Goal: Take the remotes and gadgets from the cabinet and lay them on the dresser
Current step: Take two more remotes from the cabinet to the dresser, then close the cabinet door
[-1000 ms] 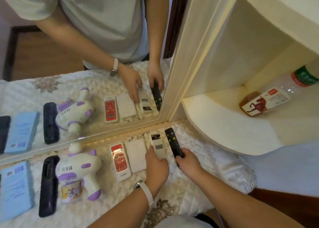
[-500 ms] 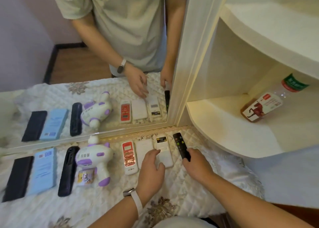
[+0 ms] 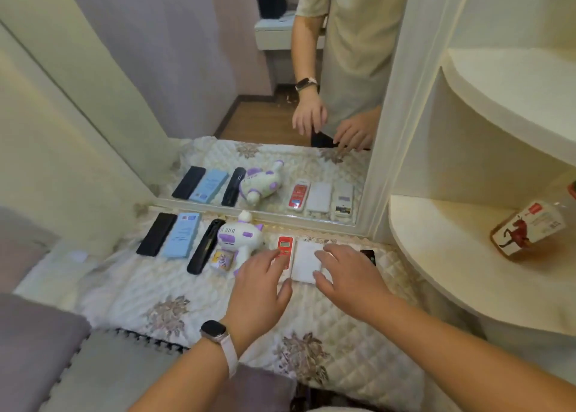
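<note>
We're looking down at the dresser, its white quilted cover with grey flower patches (image 3: pixel 174 290) carrying a full row of gear along the foot of the mirror (image 3: pixel 218 100). From the left: a flat black slab (image 3: pixel 156 238), a pale blue rectangular box (image 3: pixel 182 239), a long black remote (image 3: pixel 205 246), a white-and-purple toy-shaped gadget (image 3: pixel 238 238), a small red-faced white remote (image 3: pixel 285 252) and a plain white rectangular device (image 3: pixel 304 263). There's a black remote (image 3: pixel 368 255) at the far right end too, mostly hidden behind our wrist, and the mirror shows another white remote in that stretch which we can't see directly.

Our left hand (image 3: pixel 260 290) hovers with fingers loosely spread, tips over the red-faced remote, gripping nothing. Our right hand (image 3: pixel 350 276) lies palm down, fingers splayed across the right side of the white device; it looks empty, though whether it's pressing anything underneath we can't tell.

Over on the rounded cream cabinet shelves (image 3: pixel 436 256), the only thing in sight is a clear plastic bottle of amber drink with a red-horse label (image 3: pixel 530 234), lying on its side. No remotes or gadgets show there. So we'd judge the transfer essentially finished, with only straightening of the row left, unless something sits in parts of the cabinet outside our view.
</note>
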